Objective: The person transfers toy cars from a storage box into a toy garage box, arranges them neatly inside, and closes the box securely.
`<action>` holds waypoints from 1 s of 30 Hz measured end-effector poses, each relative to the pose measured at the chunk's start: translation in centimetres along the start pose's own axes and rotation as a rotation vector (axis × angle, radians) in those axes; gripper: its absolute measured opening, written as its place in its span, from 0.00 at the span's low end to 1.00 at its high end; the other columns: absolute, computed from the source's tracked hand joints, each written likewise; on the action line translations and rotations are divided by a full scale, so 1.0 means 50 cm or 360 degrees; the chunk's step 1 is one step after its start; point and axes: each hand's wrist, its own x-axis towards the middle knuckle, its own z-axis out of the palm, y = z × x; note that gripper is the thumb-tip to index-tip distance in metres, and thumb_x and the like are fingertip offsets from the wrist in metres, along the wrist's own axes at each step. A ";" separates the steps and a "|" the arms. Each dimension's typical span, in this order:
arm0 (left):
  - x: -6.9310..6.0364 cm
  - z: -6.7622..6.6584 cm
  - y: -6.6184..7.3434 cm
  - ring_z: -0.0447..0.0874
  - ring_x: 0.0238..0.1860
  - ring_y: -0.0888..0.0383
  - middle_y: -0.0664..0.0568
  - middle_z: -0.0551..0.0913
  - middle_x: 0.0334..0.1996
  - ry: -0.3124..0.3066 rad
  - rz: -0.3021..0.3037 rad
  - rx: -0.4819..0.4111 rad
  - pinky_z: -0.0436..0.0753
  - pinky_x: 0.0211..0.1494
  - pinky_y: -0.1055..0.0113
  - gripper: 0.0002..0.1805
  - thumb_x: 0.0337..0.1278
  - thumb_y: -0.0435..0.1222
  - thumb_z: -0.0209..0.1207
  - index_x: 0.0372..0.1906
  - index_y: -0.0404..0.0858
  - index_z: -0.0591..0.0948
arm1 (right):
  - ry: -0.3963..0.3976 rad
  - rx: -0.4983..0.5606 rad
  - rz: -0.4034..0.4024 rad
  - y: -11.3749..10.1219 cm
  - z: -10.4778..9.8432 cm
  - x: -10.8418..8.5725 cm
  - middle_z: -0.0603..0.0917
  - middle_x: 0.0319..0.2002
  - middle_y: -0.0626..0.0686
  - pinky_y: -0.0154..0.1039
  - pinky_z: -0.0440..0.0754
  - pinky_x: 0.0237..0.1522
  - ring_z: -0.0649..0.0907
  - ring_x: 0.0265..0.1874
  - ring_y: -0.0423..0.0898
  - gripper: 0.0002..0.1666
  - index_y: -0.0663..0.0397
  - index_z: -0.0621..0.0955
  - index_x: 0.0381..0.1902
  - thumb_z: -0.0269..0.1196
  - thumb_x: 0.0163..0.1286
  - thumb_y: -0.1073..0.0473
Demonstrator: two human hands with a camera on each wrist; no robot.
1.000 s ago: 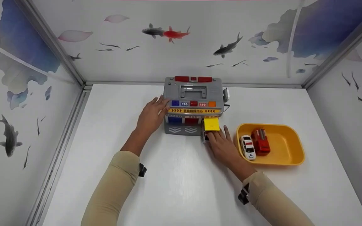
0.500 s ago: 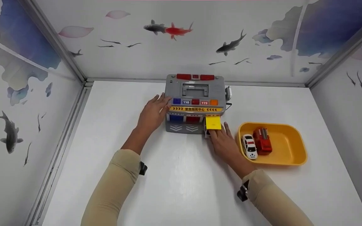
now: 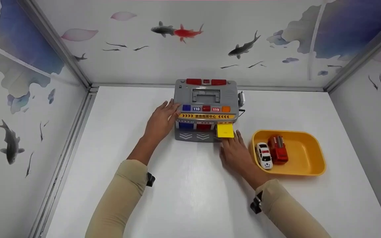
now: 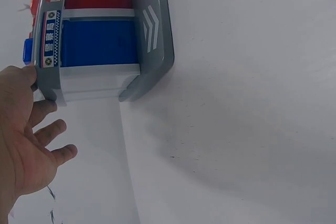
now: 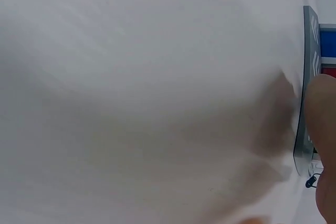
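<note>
In the head view a grey toy garage [image 3: 207, 96] stands at the back of the white table, with blue, red and yellow doors along its front. My left hand [image 3: 159, 122] rests against its left side with fingers spread; the left wrist view shows the fingertips touching the corner beside the blue door [image 4: 100, 43]. The yellow door [image 3: 225, 131] is swung up and sticks out. My right hand [image 3: 236, 153] reaches its extended fingers to the bay beneath that door, fingertips partly hidden by it. Whatever lies inside the bay is out of sight.
A yellow tray [image 3: 304, 152] stands right of my right hand. It holds a white toy police car [image 3: 264, 155] and a red toy fire truck [image 3: 278, 149]. Patterned wall panels [image 3: 210, 66] close off the table's back and sides.
A small white-edged object that stuck out beneath the yellow door has gone inward, out of view. My right fingers have moved in after it. My left hand keeps its place.
</note>
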 end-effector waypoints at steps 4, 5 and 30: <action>-0.001 -0.001 0.002 0.59 0.90 0.45 0.52 0.64 0.87 -0.0001 0.0005 -0.0001 0.63 0.91 0.45 0.31 0.89 0.58 0.47 0.86 0.56 0.70 | -0.0019 0.0053 -0.0006 -0.003 -0.002 -0.004 0.65 0.85 0.70 0.64 0.57 0.90 0.67 0.85 0.68 0.41 0.65 0.63 0.85 0.62 0.84 0.55; -0.001 -0.002 0.003 0.60 0.90 0.45 0.51 0.64 0.87 0.0002 0.0008 -0.0002 0.63 0.91 0.45 0.31 0.89 0.58 0.47 0.85 0.55 0.70 | -0.0027 0.0065 -0.0005 -0.004 -0.003 -0.004 0.65 0.85 0.69 0.64 0.58 0.90 0.67 0.85 0.68 0.41 0.65 0.63 0.85 0.62 0.84 0.55; 0.001 0.002 0.000 0.60 0.90 0.45 0.51 0.65 0.87 0.0010 -0.0004 -0.0028 0.64 0.91 0.44 0.30 0.89 0.57 0.48 0.84 0.55 0.72 | -0.0118 0.0109 0.0094 -0.005 -0.006 0.009 0.79 0.75 0.70 0.70 0.66 0.81 0.65 0.80 0.74 0.14 0.55 0.85 0.55 0.61 0.83 0.53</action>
